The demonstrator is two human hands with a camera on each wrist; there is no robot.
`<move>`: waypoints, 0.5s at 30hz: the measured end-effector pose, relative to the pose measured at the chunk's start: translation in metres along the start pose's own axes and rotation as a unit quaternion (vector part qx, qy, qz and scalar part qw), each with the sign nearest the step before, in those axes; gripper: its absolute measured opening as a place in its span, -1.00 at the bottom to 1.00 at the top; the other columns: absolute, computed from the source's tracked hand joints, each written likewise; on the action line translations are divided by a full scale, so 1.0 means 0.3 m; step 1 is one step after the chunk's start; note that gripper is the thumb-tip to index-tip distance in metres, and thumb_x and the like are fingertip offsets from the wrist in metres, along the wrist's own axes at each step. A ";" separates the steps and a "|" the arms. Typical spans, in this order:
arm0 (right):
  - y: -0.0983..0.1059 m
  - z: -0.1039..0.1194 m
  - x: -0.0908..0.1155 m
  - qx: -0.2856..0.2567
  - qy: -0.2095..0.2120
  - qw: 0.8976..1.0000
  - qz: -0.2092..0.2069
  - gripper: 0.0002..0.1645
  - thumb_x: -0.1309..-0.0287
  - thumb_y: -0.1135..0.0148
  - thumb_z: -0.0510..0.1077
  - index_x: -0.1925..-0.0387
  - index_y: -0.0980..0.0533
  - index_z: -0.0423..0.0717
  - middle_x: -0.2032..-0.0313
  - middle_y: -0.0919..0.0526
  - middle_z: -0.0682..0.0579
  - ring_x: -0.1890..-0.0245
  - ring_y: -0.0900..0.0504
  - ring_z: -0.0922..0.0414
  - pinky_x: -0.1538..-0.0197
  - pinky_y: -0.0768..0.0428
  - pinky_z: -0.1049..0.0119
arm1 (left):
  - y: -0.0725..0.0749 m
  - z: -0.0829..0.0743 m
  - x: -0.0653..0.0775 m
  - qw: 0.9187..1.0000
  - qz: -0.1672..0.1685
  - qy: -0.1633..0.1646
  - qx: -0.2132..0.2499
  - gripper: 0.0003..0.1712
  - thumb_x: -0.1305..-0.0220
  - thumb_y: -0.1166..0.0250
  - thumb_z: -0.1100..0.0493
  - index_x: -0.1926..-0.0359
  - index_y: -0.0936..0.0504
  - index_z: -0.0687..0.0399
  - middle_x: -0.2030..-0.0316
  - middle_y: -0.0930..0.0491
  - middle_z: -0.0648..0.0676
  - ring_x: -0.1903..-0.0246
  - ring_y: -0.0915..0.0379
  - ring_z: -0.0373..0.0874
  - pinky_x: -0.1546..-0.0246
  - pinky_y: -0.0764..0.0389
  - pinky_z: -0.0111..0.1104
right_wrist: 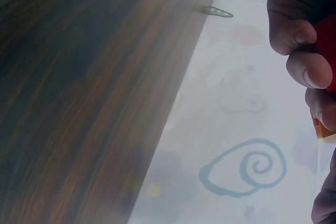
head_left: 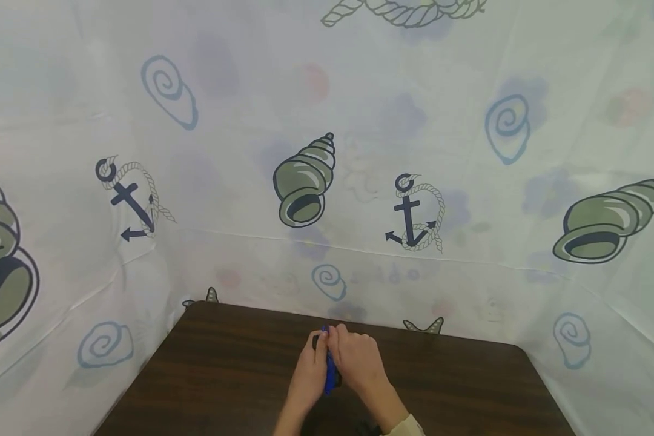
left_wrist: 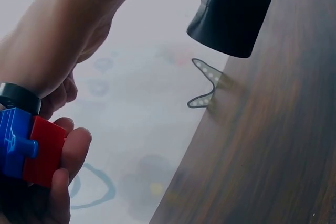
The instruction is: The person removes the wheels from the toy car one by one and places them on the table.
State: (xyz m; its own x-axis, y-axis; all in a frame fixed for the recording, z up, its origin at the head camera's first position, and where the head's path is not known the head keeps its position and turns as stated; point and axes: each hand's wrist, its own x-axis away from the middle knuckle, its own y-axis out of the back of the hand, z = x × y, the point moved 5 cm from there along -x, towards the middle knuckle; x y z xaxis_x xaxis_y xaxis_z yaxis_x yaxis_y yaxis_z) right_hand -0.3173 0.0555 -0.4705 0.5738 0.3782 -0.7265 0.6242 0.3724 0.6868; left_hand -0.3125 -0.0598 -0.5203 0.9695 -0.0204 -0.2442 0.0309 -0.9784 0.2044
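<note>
head: above and behind left hand [head_left: 307, 370] and right hand [head_left: 361, 358], facing forward-down, farthest | wrist views: close beside each hand, tilted, facing beyond it | wrist views share table [head_left: 223, 363], cloth [head_left: 234, 151] beyond hands

Pale yellow sleeve [head_left: 406, 426] on right forearm [head_left: 384, 401]; smooth black housing [left_wrist: 231, 17] beside it; left hand [head_left: 309, 366], right hand [head_left: 356, 357] bare.

The table [head_left: 223, 369] has a dark brown top (wood-grained), a straight far edge and two rounded far corners.
</note>
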 end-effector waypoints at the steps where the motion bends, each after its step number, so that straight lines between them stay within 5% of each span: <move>1: 0.000 -0.003 0.002 -0.006 -0.004 1.000 0.001 -0.55 -0.56 -0.16 -0.13 0.54 -0.30 -0.01 0.76 -0.11 0.26 0.79 -0.08 0.33 0.68 -0.10 0.46 | -0.002 0.003 -0.002 1.000 0.004 -0.001 0.002 -0.42 -0.79 0.21 -0.19 -0.26 -0.49 0.15 0.22 -0.64 0.05 0.31 -0.61 -0.23 0.29 -0.63 -0.40; 5: -0.005 -0.020 0.011 -0.033 -0.024 0.999 0.013 -0.59 -0.59 -0.09 -0.14 0.50 -0.35 -0.04 0.77 -0.25 0.18 0.80 -0.32 0.23 0.68 -0.28 0.35 | -0.014 0.028 -0.007 0.998 0.043 0.011 0.052 -0.32 -0.77 0.28 -0.26 -0.20 -0.53 0.17 0.27 -0.68 0.03 0.37 -0.65 -0.22 0.32 -0.70 -0.36; 9: 0.012 -0.016 0.004 -0.064 -0.021 0.997 0.022 -0.66 -0.59 -0.06 -0.15 0.44 -0.39 -0.03 0.75 -0.28 0.21 0.77 -0.36 0.25 0.65 -0.36 0.34 | -0.019 0.052 -0.003 0.984 0.097 0.038 0.142 -0.16 -0.77 0.41 -0.29 -0.01 -0.59 0.28 0.43 -0.74 0.11 0.57 -0.72 -0.07 0.46 -0.77 -0.18; 15: 0.047 -0.002 -0.020 -0.079 -0.014 0.996 0.029 -0.70 -0.60 -0.06 -0.08 0.38 -0.37 0.06 0.71 -0.24 0.30 0.74 -0.27 0.35 0.62 -0.24 0.43 | 0.010 0.031 0.000 0.982 0.051 0.056 0.174 -0.25 -0.78 0.34 -0.27 -0.12 -0.53 0.27 0.30 -0.68 0.02 0.36 -0.66 -0.13 0.30 -0.71 -0.30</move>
State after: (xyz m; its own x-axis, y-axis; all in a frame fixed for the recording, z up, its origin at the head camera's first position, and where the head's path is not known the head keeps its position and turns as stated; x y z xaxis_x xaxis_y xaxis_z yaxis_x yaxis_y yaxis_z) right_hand -0.3123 0.0589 -0.4564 0.6223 0.3810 -0.6838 0.4986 0.4804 0.7215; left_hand -0.3146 -0.0646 -0.5286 0.9846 -0.1174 -0.1298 -0.1331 -0.9839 -0.1196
